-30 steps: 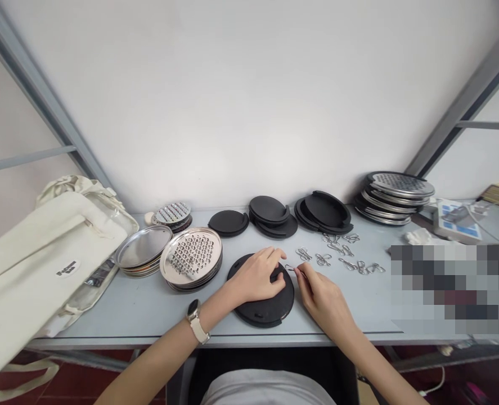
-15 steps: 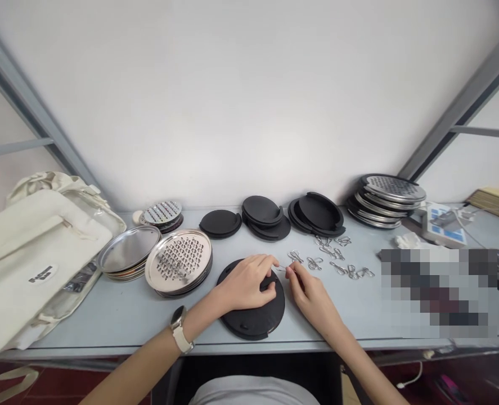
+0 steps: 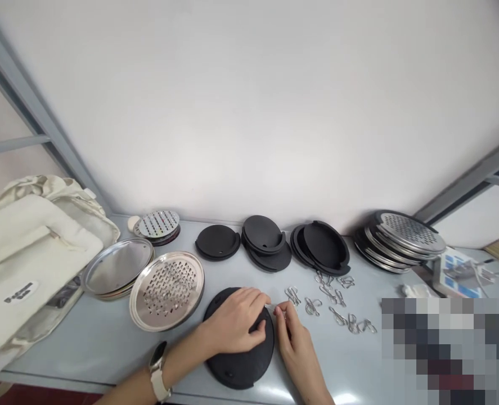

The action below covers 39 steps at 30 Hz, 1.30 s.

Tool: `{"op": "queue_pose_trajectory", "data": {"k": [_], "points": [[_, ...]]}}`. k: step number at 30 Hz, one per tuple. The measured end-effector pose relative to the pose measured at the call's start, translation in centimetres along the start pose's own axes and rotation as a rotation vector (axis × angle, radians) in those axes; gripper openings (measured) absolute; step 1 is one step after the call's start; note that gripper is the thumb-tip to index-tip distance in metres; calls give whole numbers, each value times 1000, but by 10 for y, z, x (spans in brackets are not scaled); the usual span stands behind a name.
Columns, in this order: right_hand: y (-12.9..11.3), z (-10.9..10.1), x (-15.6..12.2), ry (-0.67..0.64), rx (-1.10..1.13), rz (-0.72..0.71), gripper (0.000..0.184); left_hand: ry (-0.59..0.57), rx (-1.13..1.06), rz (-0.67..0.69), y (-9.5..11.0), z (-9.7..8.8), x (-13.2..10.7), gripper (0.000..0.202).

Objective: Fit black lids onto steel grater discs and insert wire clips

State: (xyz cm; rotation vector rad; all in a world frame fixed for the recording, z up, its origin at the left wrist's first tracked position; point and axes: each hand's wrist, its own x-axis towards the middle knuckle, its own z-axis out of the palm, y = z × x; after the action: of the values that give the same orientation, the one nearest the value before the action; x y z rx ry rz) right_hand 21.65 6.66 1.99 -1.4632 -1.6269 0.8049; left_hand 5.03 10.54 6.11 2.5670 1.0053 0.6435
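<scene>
Head view: Black disc [image 3: 244, 363] steadied on table [image 3: 346, 360]

Thumb spread, the left hand [image 3: 238, 323] lies across the disc, likely for steadiness. Just off its right edge, the right hand [image 3: 295, 340] pinches fingertips together, contents too small to identify; wire clips [image 3: 292, 295] lie near, seemingly for easy reach.

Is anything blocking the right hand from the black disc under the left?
Nothing visible stands between the right hand and the black disc; the left hand covers part of its top. The wire clips lie farther back.
</scene>
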Motion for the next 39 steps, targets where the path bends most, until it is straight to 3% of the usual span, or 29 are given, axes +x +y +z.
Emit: {"op": "queue_pose_trajectory", "data": {"k": [9,19,30,39], "points": [[3,1,9,-79,-68,-71,30,-10,101,-116,-1,8,-4,8],[8,2,7,-77,-155,-105,27,7,-18,-193,-1,6,-4,16],[17,9,5,-49,-224,-163,23,-46,34,-151,-4,5,-6,23],[7,5,5,-70,-257,-171,22,-46,74,-104,-4,2,-8,16]]}}
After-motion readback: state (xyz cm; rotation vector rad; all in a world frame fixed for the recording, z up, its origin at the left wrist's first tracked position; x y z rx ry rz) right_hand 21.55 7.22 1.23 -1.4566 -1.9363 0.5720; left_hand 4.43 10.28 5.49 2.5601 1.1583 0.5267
